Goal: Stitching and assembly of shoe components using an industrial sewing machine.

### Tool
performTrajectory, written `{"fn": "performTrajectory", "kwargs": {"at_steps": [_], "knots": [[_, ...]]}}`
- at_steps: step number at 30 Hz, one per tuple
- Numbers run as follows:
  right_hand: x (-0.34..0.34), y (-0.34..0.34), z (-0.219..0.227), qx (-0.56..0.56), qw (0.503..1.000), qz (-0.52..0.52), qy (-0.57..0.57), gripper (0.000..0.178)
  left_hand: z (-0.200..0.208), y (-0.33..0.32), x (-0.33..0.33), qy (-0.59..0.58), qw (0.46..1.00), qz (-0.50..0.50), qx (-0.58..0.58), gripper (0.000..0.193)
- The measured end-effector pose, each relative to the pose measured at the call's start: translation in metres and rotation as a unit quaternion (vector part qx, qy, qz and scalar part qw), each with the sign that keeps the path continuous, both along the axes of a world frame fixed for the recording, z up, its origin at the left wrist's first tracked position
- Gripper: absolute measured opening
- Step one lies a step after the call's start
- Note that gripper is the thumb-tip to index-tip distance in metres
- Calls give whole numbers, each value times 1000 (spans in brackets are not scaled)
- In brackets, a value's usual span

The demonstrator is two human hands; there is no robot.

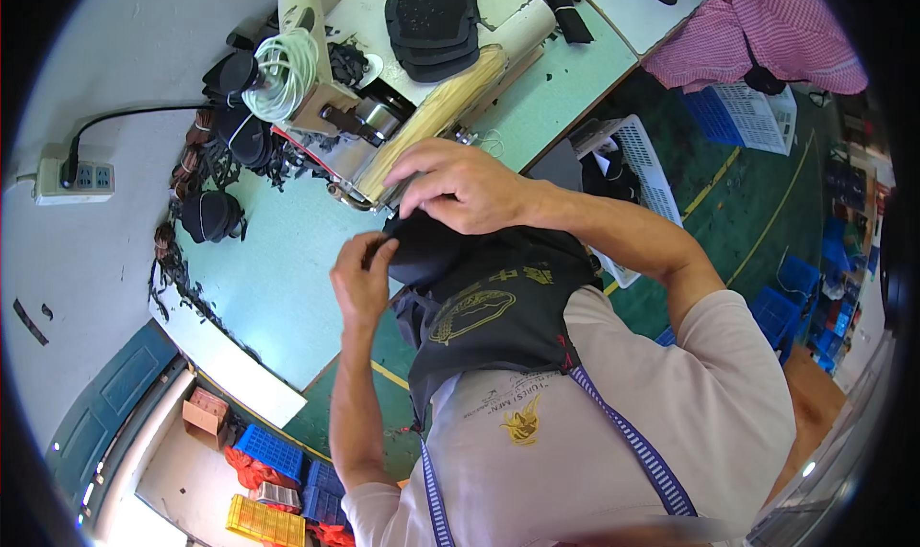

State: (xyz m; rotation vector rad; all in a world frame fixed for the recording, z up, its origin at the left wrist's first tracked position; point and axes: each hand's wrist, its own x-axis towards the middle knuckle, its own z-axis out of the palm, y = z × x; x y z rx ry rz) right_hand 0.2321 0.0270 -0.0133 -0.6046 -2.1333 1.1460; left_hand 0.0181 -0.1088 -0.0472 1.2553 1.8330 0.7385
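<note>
A dark, flat piece [422,248] is pinched at its left edge between the thumb and fingers of my left hand [364,274]. It lies over the top of my black apron [498,303], and its outline blends into the apron. Above it, my right hand [465,191] is bent at the wrist, fingers curved and apart, with nothing visible in them. Those fingertips are close to the near edge of a bench machine [321,106] that has a yellowish wooden strip [436,111] along its front. Whether the right palm touches the dark piece is hidden.
Stacked black shaped pads [431,25] lie on the machine's top. Black bundles [211,216] and scraps line the left of the pale green table [273,279]. A white crate [647,169] stands right of the table; a wall socket [77,178] with a plugged cable is at left.
</note>
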Motion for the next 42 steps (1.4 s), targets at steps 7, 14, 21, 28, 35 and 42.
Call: {"fn": "performTrajectory", "kwargs": {"at_steps": [7,14,21,28,35,42], "knots": [[-5,36,0,-144,984,-1,-105,22,38,96,-15,-74,996,22,-40,23],[-22,42,-4,-63,968,-80,-228,18,55,118,1,159,985,53,-31,27],[-16,57,25,35,951,-134,-275,17,27,120,13,81,992,97,10,24],[12,38,25,-245,966,-14,-80,27,43,90,4,-31,994,-9,101,22],[-16,15,-13,-368,925,-82,-52,25,43,106,-15,-75,995,25,-54,27],[-20,21,3,-281,934,-172,-136,20,36,124,-4,44,998,19,34,27]]}}
